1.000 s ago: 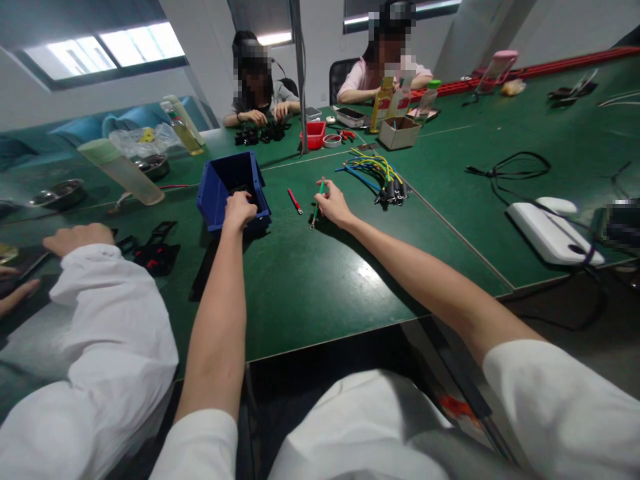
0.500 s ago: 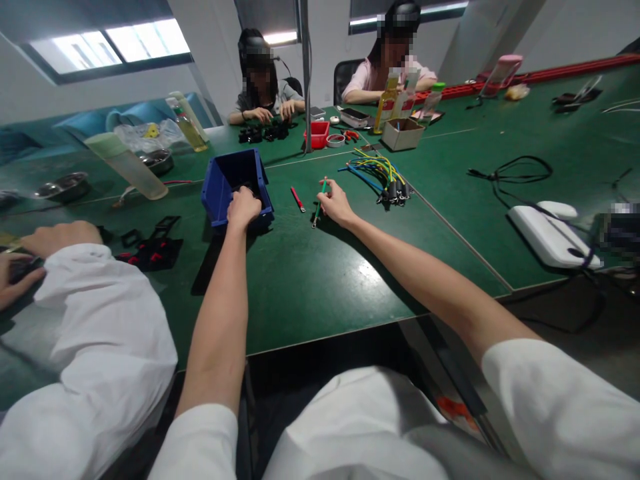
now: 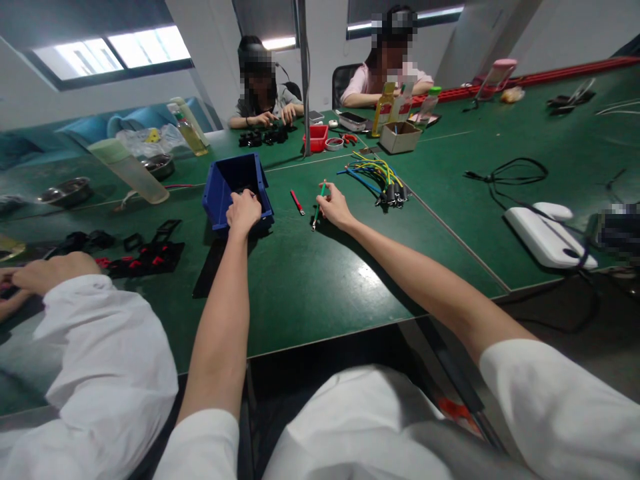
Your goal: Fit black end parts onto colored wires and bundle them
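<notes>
My left hand [image 3: 244,212] reaches over the front lip of a blue plastic bin [image 3: 215,203]. Its fingers are curled together inside, and whatever they grip among the dark contents is hidden. My right hand [image 3: 336,205] is closed in a pinch around a short green wire [image 3: 317,212]. A metal ring terminal shows at the wire's lower end, close to the tabletop. Between the two hands lies a short red wire [image 3: 297,201] with a metal terminal. Right of my right hand rests a bundle of yellow, green and blue wires [image 3: 383,175] with black-sleeved ends.
At left, a neighbour's white sleeve [image 3: 107,340] and hand [image 3: 55,272] are beside black-and-red parts [image 3: 145,260]. Behind stand a red tray [image 3: 317,139], a cardboard box [image 3: 400,137] and bottles [image 3: 384,110]. A white device [image 3: 545,237] with black cable lies right. Two people sit opposite.
My left hand's fingers have shifted slightly inside the bin. My right hand stays in place with the green wire. The neighbour's hand at left has moved lower, uncovering more black parts.
</notes>
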Available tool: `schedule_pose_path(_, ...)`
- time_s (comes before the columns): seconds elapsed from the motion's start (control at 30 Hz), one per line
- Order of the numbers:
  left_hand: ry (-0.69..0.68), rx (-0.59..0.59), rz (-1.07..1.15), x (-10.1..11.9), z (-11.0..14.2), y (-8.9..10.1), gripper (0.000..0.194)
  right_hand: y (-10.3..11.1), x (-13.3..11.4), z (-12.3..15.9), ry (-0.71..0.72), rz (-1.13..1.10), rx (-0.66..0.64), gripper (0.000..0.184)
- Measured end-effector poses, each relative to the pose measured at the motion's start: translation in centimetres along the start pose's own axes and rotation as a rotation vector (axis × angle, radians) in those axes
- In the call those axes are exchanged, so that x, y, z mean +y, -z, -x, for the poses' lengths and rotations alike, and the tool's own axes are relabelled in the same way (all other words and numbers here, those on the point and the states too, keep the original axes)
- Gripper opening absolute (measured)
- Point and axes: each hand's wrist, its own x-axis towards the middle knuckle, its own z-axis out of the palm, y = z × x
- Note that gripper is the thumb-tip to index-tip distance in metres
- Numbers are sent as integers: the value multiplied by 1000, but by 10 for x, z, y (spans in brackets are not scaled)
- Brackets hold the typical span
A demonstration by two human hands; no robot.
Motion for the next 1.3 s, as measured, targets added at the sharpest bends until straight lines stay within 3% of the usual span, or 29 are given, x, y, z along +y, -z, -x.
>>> schedule_pose_path(0.27,-6,27,-18,-1,0,-1,45,0,-6,4,-1,-26,16,41)
schedule_pose_path(0.47,-27,50,-8,0,2,-1,43,2,-11,11,-23,-86,95,22)
schedule_pose_path(0.73,-42,77,-66,5,9,4,52,2,-24,26,-78,-133,96,34)
schedule_pose_path(1.07,-34,25,-69,8,11,6,50,7,-16,32,-158,-223,212,44)
schedule_pose_path(1.3,-31,40,-29,5,4,1,45,6,-13,27,-119,-217,192,60)
